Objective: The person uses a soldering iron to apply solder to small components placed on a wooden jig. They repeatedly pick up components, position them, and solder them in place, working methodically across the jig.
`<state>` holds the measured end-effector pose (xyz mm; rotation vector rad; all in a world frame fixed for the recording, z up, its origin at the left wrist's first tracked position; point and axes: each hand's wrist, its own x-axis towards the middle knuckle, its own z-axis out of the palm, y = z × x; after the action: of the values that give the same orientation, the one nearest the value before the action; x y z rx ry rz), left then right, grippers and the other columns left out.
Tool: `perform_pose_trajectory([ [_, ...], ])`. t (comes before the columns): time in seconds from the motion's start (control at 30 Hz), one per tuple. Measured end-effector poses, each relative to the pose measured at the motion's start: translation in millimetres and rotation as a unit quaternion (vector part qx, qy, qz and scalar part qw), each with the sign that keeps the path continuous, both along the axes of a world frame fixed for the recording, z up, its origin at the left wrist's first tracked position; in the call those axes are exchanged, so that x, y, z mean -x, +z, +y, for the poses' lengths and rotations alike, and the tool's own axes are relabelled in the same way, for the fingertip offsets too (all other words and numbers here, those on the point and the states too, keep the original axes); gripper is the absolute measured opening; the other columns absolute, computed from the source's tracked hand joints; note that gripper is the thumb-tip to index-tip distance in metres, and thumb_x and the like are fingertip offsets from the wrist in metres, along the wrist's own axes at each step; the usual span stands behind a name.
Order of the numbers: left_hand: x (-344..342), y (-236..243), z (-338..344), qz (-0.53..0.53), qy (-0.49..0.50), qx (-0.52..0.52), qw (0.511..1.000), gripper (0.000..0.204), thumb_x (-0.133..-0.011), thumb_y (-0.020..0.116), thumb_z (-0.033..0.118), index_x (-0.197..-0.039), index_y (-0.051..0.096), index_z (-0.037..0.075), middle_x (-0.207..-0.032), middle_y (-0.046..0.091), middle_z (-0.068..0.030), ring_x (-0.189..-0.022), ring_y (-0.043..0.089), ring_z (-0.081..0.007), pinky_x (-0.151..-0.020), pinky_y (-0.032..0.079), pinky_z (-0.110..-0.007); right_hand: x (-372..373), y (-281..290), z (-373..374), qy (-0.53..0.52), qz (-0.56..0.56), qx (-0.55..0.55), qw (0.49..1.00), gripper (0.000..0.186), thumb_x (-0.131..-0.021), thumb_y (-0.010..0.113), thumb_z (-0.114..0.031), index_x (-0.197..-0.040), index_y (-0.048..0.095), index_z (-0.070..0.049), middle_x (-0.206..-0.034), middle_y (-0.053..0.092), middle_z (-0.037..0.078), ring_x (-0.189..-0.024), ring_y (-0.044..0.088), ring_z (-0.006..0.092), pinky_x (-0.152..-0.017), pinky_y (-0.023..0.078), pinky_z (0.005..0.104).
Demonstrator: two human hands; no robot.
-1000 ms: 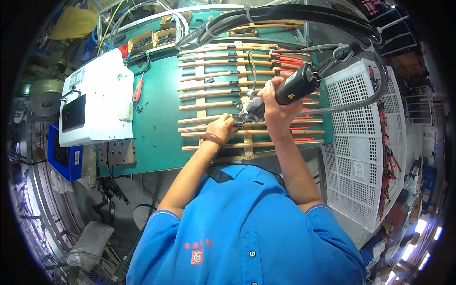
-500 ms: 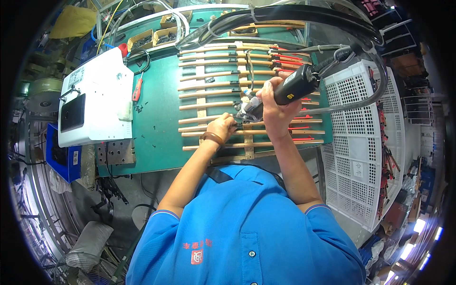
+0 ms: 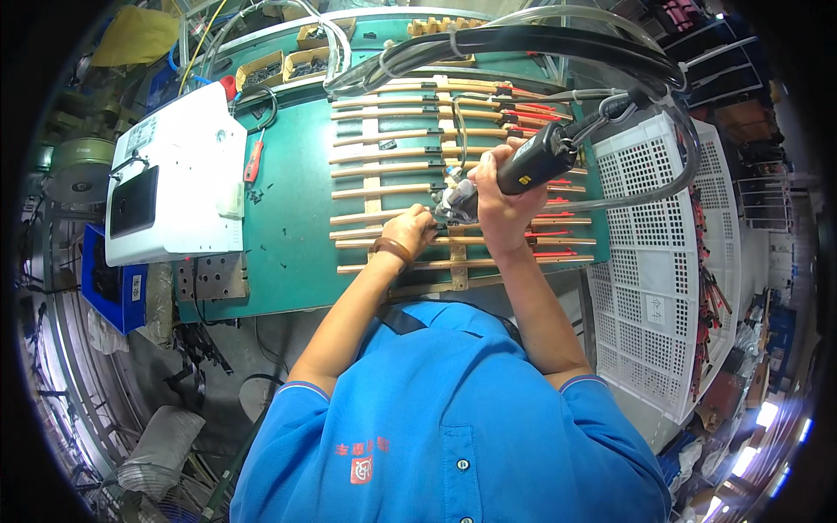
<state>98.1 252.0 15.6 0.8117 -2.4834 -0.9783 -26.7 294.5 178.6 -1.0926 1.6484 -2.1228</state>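
Observation:
A black powered driver point(image 3: 536, 161) with cables and hoses is gripped in my right hand point(image 3: 507, 199); its metal head is pointed down toward a wooden rod. At that head, my left hand point(image 3: 407, 234) pinches a small black part point(image 3: 438, 226) on the rod, partly hidden by fingers and tool. Rows of wooden rods point(image 3: 366, 139), many with black fittings and red pieces at their right, lie across wooden strips point(image 3: 459, 277) on the green table point(image 3: 270, 288).
A white machine point(image 3: 174, 183) and red-handled screwdriver point(image 3: 254, 159) are at left, beside a blue bin point(image 3: 113, 292). White perforated crates point(image 3: 641, 314) stand at right. Parts boxes point(image 3: 307, 68) sit at the back. Thick hoses point(image 3: 540, 45) arch over the table.
Both hands stay at the same rod, with only a very slight shift of the driver and hands. The overhead hoses have sagged a little, showing more of the back shelf.

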Motion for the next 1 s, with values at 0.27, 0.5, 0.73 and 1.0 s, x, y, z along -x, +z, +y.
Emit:
perform_pose_trajectory([
  [0.27, 0.7, 5.2, -1.3, -0.031, 0.004, -0.002, 1.0, 0.017, -0.074, 0.072, 0.019, -0.088, 0.065, 0.011, -0.089, 0.057, -0.0072, -0.082, 0.06, -0.031, -0.07, 0.051, -0.041, -17.1, -2.7, 1.6, 0.021, -0.021, 0.038, 0.999, 0.013, -0.078, 0.064, 0.008, -0.087, 0.058, 0.002, -0.073, 0.056, -0.001, -0.063, 0.051, 0.004, -0.058, 0.045, 0.0206],
  [0.5, -0.6, 9.8, -0.5, -0.055, -0.001, -0.007, 0.998, 0.018, -0.075, 0.072, 0.021, -0.09, 0.066, 0.013, -0.09, 0.057, -0.008, -0.082, 0.06, -0.032, -0.071, 0.051, -0.043, -21.3, -7.7, 3.4, -0.012, 0.001, 0.027, 1.0, 0.009, -0.079, 0.065, 0.006, -0.079, 0.058, 0.001, -0.067, 0.056, -0.002, -0.06, 0.05, 0.0036, -0.054, 0.043, 0.0208],
  [0.73, 0.2, 4.4, -3.2, -0.045, -0.009, 0.009, 0.999, 0.017, -0.076, 0.069, 0.019, -0.089, 0.062, 0.01, -0.095, 0.057, -0.0092, -0.084, 0.061, -0.0329, -0.071, 0.051, -0.044, -20.4, -19.0, 5.2, -0.009, 0.143, -0.017, 0.99, 0.034, -0.081, 0.058, 0.013, -0.109, 0.046, -0.001, -0.089, 0.055, 0.004, -0.071, 0.056, 0.008, -0.061, 0.051, 0.0233],
  [1.0, -1.6, 5.5, -8.9, -0.002, 0.017, -0.023, 1.0, 0.023, -0.075, 0.073, 0.021, -0.094, 0.066, 0.009, -0.093, 0.061, -0.0094, -0.085, 0.062, -0.0305, -0.074, 0.051, -0.04, -5.7, 1.9, -9.8, 0.04, -0.047, 0.031, 0.998, 0.026, -0.082, 0.058, 0.008, -0.105, 0.049, -0.003, -0.084, 0.061, 0.003, -0.07, 0.062, 0.0096, -0.061, 0.051, 0.0221],
])
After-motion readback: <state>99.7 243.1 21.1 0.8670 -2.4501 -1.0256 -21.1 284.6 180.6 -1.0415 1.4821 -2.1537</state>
